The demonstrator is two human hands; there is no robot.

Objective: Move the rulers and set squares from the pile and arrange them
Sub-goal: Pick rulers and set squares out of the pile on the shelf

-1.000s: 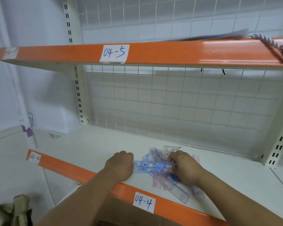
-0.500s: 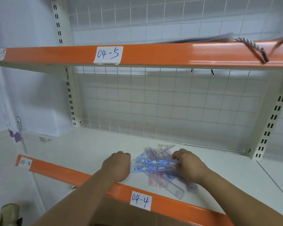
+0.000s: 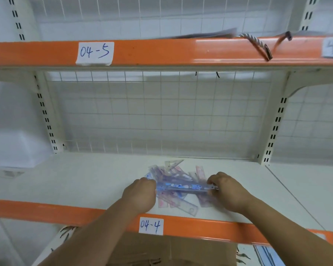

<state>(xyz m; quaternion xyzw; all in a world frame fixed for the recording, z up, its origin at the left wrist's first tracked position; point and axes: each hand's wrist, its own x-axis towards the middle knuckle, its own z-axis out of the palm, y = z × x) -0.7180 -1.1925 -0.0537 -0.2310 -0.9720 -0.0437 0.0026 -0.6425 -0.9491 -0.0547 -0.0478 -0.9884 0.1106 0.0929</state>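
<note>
Pinching blue-printed ruler [image 3: 183,187] by both ends: left end in curled left hand [image 3: 140,194], right end in right hand [image 3: 227,191]. Long axis left-right, parallel to shelf [image 3: 85,179] front edge. Lying across pile [image 3: 173,175], mid-shelf, between hands. Likely next: lifting clear.

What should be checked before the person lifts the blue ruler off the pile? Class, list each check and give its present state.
1. Left hand grips one end of the ruler: ok.
2. Right hand pinches the other end: ok.
3. Ruler held level across the pile: ok.
4. Only one ruler in the grip: cannot tell.
5. Ruler free of the pieces beneath: cannot tell.
6. Room on the shelf left of the pile: ok.
</note>
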